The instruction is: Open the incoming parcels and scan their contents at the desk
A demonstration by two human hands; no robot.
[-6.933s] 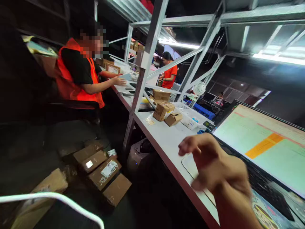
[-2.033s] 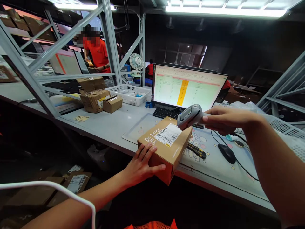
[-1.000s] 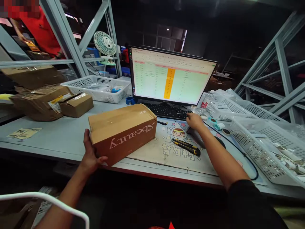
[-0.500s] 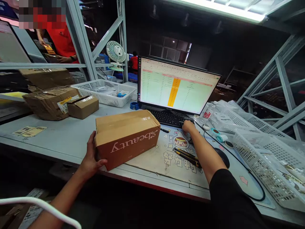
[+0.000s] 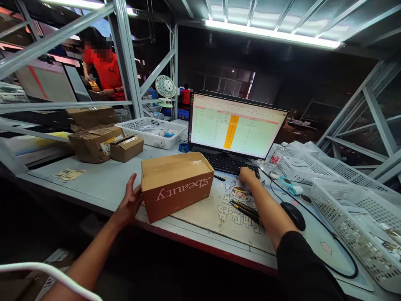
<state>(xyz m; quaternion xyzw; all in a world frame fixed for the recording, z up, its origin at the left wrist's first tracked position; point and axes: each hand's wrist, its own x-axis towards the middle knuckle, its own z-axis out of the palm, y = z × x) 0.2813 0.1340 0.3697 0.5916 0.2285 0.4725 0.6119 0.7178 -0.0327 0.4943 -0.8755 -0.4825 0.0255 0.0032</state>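
Note:
A closed brown cardboard box (image 5: 178,192), printed "Sbeauty" upside down on its front, lies on the desk before me. My left hand (image 5: 129,202) is at the box's left end, open with the fingers apart; whether it touches the cardboard I cannot tell. Over the right end of the black keyboard (image 5: 221,162) is my right hand (image 5: 248,176), back upward, its fingertips hidden. The monitor (image 5: 236,122) behind the keyboard displays a spreadsheet with an orange column. Black-and-yellow utility knives (image 5: 246,211) lie below my right wrist, and a pen (image 5: 219,178) sits beside the box.
To the right are a black mouse (image 5: 293,215), a cable and white plastic baskets (image 5: 354,225). A white basket (image 5: 152,133), smaller cartons (image 5: 127,148) and labels (image 5: 69,174) are at the left. Beyond the metal frame stands a person in red (image 5: 108,73). A small fan (image 5: 165,87) stands behind.
The view has shifted, so the scene sits lower and further right. My left hand has loosened from the box's end, its fingers now more spread. My right hand stays over the keyboard.

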